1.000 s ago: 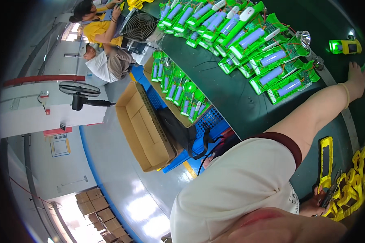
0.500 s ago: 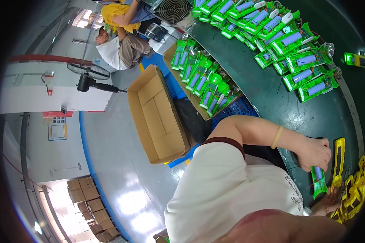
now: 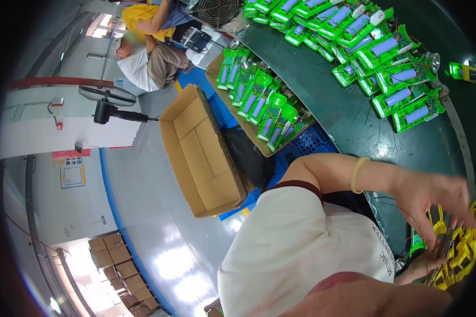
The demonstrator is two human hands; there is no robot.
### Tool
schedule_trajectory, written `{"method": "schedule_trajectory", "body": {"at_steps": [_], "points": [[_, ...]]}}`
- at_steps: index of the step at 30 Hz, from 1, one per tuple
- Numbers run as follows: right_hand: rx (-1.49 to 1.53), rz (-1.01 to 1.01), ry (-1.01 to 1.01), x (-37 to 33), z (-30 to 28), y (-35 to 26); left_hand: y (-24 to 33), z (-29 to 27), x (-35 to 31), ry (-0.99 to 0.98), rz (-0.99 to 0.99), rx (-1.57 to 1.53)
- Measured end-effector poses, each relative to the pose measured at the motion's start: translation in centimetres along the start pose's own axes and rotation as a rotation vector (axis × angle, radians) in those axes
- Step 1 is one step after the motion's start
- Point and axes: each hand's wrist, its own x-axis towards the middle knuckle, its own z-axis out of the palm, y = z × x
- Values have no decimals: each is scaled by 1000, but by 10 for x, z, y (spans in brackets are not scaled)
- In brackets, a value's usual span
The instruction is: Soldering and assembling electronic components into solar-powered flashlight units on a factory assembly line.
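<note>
Head view, at the table (image 3: 349, 142): your left hand (image 3: 439, 198), a pale band (image 3: 358, 175) on its wrist, arches with thumb and fingers parted, its fingertips blurred; whether it holds anything cannot be told. Just below, your right hand (image 3: 424, 264) lies partly hidden in shadow, and its grip cannot be made out. One green housing (image 3: 417, 243) shows only in part just beside your hands, and a heap of yellow frames (image 3: 468, 248) lies close by your fingers at the picture's right edge. Farther up the table, green housings (image 3: 407, 116) with lilac cells and loose dark wires sit in overlapping rows, near a lit yellow-and-green lamp (image 3: 464, 72). Beyond the table's edge, a carton (image 3: 255, 139) holds more housings above blue plastic crates (image 3: 314, 145), with an open brown carton (image 3: 195, 153) alongside. Across the floor, a black fan (image 3: 108, 98) stands near two co-workers, one in a yellow top (image 3: 140, 20), the other in white (image 3: 136, 71). Brown boxes (image 3: 116, 259) are stacked at lower left.
</note>
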Motion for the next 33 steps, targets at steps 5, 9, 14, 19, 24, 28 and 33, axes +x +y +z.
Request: {"method": "schedule_trajectory", "body": {"at_steps": [5, 9, 14, 19, 24, 28, 33], "points": [[-81, -53, -45, 10, -27, 2, 32, -20, 14, 166, 216, 96], [-172, -89, -134, 1, -15, 2, -6, -4, -24, -303, -128, 966], [-116, -171, -174, -7, -16, 10, -20, -5, -44, -573, -173, 1064], [-86, -195, -285, -4, -23, 17, -13, -19, -54, -513, -234, 939], [-3, -139, -336, 0, -23, 19, -13, -19, -43, -526, -385, 873], [-29, -124, -267, -3, -16, 7, 3, -22, -42, -312, -349, 798], [-30, -109, -259, -9, -6, -3, 11, -37, -54, -405, -322, 1001]]}}
